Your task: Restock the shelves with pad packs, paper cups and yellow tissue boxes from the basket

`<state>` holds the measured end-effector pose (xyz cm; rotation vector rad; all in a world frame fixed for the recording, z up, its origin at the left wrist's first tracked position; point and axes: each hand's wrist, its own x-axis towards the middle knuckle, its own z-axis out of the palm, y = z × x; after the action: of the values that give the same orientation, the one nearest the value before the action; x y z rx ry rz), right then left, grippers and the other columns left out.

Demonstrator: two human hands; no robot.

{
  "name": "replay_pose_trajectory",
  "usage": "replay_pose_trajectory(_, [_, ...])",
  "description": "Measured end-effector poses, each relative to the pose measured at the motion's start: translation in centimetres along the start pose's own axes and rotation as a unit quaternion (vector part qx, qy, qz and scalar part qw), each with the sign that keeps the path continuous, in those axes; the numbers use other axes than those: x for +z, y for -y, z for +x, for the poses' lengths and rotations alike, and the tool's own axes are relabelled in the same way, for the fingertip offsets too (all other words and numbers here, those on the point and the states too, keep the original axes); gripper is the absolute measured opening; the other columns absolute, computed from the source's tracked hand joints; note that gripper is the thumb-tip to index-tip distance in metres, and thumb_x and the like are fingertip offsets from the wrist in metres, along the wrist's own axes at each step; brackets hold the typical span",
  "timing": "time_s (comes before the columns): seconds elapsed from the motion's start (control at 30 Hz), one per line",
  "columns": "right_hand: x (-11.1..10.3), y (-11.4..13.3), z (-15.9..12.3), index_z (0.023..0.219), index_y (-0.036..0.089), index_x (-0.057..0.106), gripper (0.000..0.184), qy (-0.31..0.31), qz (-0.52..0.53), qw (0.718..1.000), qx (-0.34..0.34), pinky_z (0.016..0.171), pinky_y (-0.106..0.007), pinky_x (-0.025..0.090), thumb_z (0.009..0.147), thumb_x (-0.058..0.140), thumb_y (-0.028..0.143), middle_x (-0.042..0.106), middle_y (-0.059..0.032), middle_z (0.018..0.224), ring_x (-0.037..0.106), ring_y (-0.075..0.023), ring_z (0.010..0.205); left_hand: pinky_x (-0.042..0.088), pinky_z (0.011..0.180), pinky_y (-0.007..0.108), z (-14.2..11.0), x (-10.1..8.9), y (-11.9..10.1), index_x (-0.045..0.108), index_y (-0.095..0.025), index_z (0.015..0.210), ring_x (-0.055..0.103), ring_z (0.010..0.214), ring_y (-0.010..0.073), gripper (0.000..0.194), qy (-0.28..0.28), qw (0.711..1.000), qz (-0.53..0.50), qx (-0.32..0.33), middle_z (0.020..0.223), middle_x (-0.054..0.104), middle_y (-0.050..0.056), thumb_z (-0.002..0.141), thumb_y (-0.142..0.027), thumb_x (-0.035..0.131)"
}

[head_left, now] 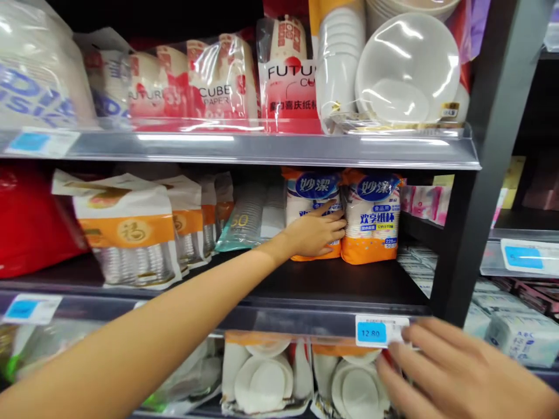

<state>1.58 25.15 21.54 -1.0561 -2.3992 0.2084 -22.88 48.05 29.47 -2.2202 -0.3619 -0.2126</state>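
On the middle shelf, my left hand (315, 230) reaches across with its fingers stretched out over the front of an orange-and-white pack of paper cups (308, 195). The hand hides part of its label, and its fingertips come close to the neighbouring pack. That second pack of paper cups (370, 224) stands upright just to the right, its blue logo and "50" in plain view. Lower right, my right hand (463, 369) is slightly blurred. Its fingers are extended and apart, near the price tag (371, 333) on the shelf edge, and nothing is in them.
Bags with orange bands (131, 233) and a teal pack (240, 224) stand to the left. Overhead, a clear shelf lip (262, 148) fronts packed cups and bowls (408, 70). A black upright post (489, 134) bounds the right side. Bagged white bowls (264, 381) sit below.
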Motion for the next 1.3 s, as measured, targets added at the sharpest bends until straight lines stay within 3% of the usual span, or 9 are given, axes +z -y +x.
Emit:
replay_pose_trajectory(0.07, [-2.8,1.9,4.8,0.117,0.024,0.072,0.029,0.059,-0.225,0.972,-0.032,0.094,-0.046,0.049,0.095,0.055,0.017,0.075,-0.0135,0.105,0.066,-0.0305,0.102,0.022,0.126,0.052,0.0,-0.3,-0.4,0.066,-0.014,0.126,0.047,0.142,0.0335,0.047,-0.009,1.000,0.001,-0.015,0.135,0.065,0.013,0.088,-0.041,0.071])
replay_pose_trajectory(0.17, [-4.7,3.2,11.0,0.105,0.016,0.073,0.024,0.141,-0.438,0.888,0.011,0.082,-0.044,0.051,0.091,0.056,0.010,0.072,-0.0168,0.099,0.067,-0.0322,0.095,0.022,0.126,0.056,-0.2,-0.6,-1.0,0.066,-0.015,0.127,0.043,0.144,0.0351,0.052,-0.016,0.999,-0.003,-0.028,0.139,0.063,0.014,0.084,-0.042,0.076])
replay_pose_trajectory(0.27, [-4.5,2.8,14.7,0.117,0.013,0.069,0.027,0.179,-0.519,0.826,0.128,0.080,-0.044,0.052,0.096,0.053,0.017,0.069,-0.0208,0.115,0.068,-0.0379,0.104,0.025,0.124,0.059,-0.6,-1.0,-1.2,0.066,-0.014,0.126,0.041,0.146,0.0349,0.054,-0.014,0.999,-0.012,-0.047,0.138,0.064,0.016,0.082,-0.041,0.079])
replay_pose_trajectory(0.37, [-3.9,2.3,16.7,0.133,0.010,0.063,0.036,0.190,-0.508,0.803,0.247,0.085,-0.045,0.054,0.099,0.053,0.019,0.065,-0.0241,0.128,0.067,-0.0401,0.113,0.026,0.122,0.063,-1.0,-1.2,-1.2,0.068,-0.013,0.121,0.043,0.143,0.0351,0.050,-0.023,0.997,-0.032,-0.060,0.125,0.070,0.016,0.080,-0.039,0.080])
replay_pose_trajectory(0.53, [-4.0,1.4,18.3,0.133,0.003,0.061,0.040,0.162,-0.490,0.795,0.319,0.091,-0.043,0.054,0.099,0.057,0.024,0.065,-0.0290,0.129,0.067,-0.0380,0.119,0.021,0.122,0.068,-1.6,-1.5,-0.2,0.068,-0.017,0.123,0.047,0.140,0.0368,0.036,-0.127,0.985,-0.092,-0.074,0.136,0.064,0.017,0.090,-0.031,0.068])
replay_pose_trajectory(0.7, [-4.0,0.0,19.0,0.132,0.002,0.061,0.051,0.112,-0.497,0.798,0.322,0.092,-0.042,0.054,0.101,0.056,0.042,0.068,-0.0280,0.126,0.068,-0.0366,0.117,0.005,0.116,0.082,-1.9,-1.8,1.0,0.051,-0.028,0.149,0.029,0.148,0.0474,0.059,-0.232,0.907,-0.160,-0.313,0.162,0.038,0.015,0.092,-0.036,0.062])
replay_pose_trajectory(0.8, [-3.9,-0.5,19.3,0.123,0.002,0.067,0.049,0.096,-0.505,0.802,0.306,0.091,-0.041,0.055,0.098,0.061,0.044,0.071,-0.0265,0.118,0.070,-0.0371,0.113,0.012,0.112,0.085,-2.0,-1.2,1.3,0.042,-0.031,0.154,0.023,0.149,0.0523,0.074,-0.230,0.875,-0.193,-0.380,0.165,0.030,0.017,0.086,-0.042,0.070])
replay_pose_trajectory(0.93, [-4.0,-1.0,19.4,0.114,0.002,0.071,0.046,0.087,-0.513,0.806,0.281,0.090,-0.038,0.055,0.093,0.070,0.043,0.073,-0.0250,0.112,0.071,-0.0369,0.110,0.029,0.112,0.077,-2.1,0.0,1.5,0.037,-0.029,0.157,0.014,0.153,0.0518,0.089,-0.194,0.880,-0.232,-0.366,0.166,0.022,0.020,0.080,-0.042,0.079])
replay_pose_trajectory(1.3, [-4.6,-1.9,18.8,0.113,0.003,0.072,0.055,0.065,-0.516,0.818,0.245,0.091,-0.037,0.050,0.093,0.069,0.054,0.073,-0.0248,0.113,0.070,-0.0354,0.109,0.032,0.118,0.065,-3.1,1.8,3.3,0.037,-0.031,0.157,0.014,0.154,0.0482,0.108,-0.190,0.918,-0.221,-0.269,0.166,0.020,0.018,0.065,-0.033,0.094])
